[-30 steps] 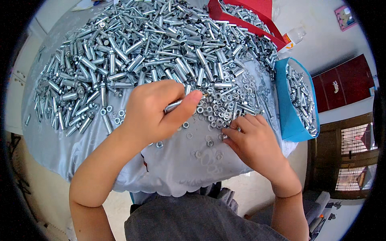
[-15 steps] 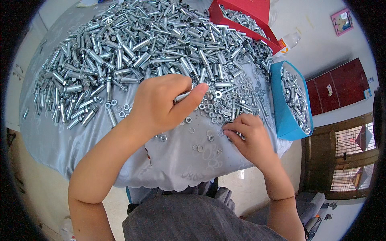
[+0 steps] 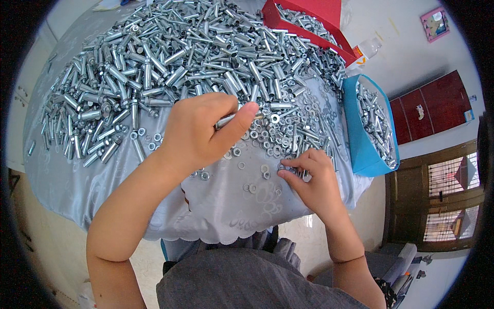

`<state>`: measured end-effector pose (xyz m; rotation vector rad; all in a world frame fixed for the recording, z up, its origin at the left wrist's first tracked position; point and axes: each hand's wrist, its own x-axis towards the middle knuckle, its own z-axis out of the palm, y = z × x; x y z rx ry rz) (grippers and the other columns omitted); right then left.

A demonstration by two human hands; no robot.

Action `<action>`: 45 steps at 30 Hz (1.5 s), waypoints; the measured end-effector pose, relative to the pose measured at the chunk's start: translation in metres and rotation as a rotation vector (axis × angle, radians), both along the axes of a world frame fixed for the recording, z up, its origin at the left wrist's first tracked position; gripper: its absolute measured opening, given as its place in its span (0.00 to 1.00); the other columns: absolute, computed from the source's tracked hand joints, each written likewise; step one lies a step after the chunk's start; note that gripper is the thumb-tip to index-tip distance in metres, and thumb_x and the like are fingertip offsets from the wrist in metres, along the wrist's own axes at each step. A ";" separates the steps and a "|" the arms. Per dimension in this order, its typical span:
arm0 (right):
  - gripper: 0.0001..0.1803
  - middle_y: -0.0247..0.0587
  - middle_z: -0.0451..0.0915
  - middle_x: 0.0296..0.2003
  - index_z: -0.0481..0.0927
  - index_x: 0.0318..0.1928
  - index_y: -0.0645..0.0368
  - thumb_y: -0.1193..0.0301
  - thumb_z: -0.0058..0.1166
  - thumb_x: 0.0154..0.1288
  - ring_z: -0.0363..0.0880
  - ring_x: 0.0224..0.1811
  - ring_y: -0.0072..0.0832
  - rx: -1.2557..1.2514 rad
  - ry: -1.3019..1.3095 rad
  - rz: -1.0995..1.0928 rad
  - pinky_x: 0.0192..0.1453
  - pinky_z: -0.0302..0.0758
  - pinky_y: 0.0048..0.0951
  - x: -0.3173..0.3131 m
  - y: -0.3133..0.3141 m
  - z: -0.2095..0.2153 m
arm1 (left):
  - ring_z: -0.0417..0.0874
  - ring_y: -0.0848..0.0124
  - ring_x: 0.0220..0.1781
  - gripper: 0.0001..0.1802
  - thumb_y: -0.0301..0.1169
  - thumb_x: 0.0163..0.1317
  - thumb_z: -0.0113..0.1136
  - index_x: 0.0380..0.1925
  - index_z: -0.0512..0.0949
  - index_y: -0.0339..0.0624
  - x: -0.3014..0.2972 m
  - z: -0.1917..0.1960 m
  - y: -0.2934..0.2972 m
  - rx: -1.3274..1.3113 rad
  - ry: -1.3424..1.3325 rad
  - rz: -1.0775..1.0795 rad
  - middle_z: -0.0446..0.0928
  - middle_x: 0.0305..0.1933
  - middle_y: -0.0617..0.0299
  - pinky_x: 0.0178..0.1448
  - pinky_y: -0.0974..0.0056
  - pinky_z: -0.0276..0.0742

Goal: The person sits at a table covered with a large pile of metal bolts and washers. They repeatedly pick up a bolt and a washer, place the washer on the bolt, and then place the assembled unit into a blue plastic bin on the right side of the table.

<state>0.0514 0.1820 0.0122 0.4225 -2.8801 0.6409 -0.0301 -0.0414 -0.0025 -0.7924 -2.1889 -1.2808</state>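
Note:
My left hand (image 3: 193,129) is closed over the table, fingers curled and thumb stretched along a shiny metal bolt (image 3: 224,121); most of it is hidden in the fist. Lower and to the right, my right hand (image 3: 318,177) pinches a small metal nut (image 3: 281,166) between thumb and fingertips. Beside the right hand lies a spread of loose washers and nuts (image 3: 275,139). Beyond both hands rises a large heap of silvery bolts and sleeves (image 3: 170,62). A few stray washers (image 3: 249,188) rest on the cloth between my hands and the near edge.
A grey satin tablecloth (image 3: 221,221) with a scalloped hem covers the table. At the far right stands a red box (image 3: 309,33) of metal parts. A blue bin (image 3: 363,152) of bolts sits at the right edge. A clear bottle (image 3: 368,48) lies behind the red box.
My right hand has lifted slightly off the washers and nuts, and a nut now shows at its fingertips. The left hand keeps its grip on the bolt; the view has shifted a little.

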 end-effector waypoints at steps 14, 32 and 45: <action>0.09 0.42 0.72 0.25 0.78 0.27 0.60 0.71 0.63 0.44 0.71 0.29 0.37 -0.084 -0.108 -0.045 0.33 0.67 0.34 -0.003 -0.006 0.005 | 0.70 0.61 0.15 0.19 0.39 0.56 0.56 0.13 0.70 0.39 0.003 0.003 0.000 -0.015 0.034 0.004 0.67 0.13 0.57 0.17 0.62 0.61; 0.07 0.39 0.79 0.28 0.78 0.29 0.61 0.76 0.60 0.47 0.77 0.31 0.32 -0.243 -0.078 0.112 0.37 0.72 0.28 -0.019 -0.013 0.028 | 0.63 0.77 0.16 0.19 0.39 0.60 0.51 0.20 0.74 0.32 0.008 0.001 0.005 0.301 -0.472 -0.234 0.67 0.13 0.61 0.21 0.67 0.58; 0.08 0.38 0.79 0.32 0.78 0.34 0.66 0.82 0.59 0.51 0.77 0.34 0.20 -1.220 -0.515 0.343 0.38 0.73 0.18 -0.073 -0.027 0.004 | 0.55 0.84 0.20 0.25 0.42 0.64 0.46 0.12 0.65 0.37 0.006 0.010 0.003 0.313 -0.823 -0.333 0.57 0.13 0.74 0.22 0.71 0.52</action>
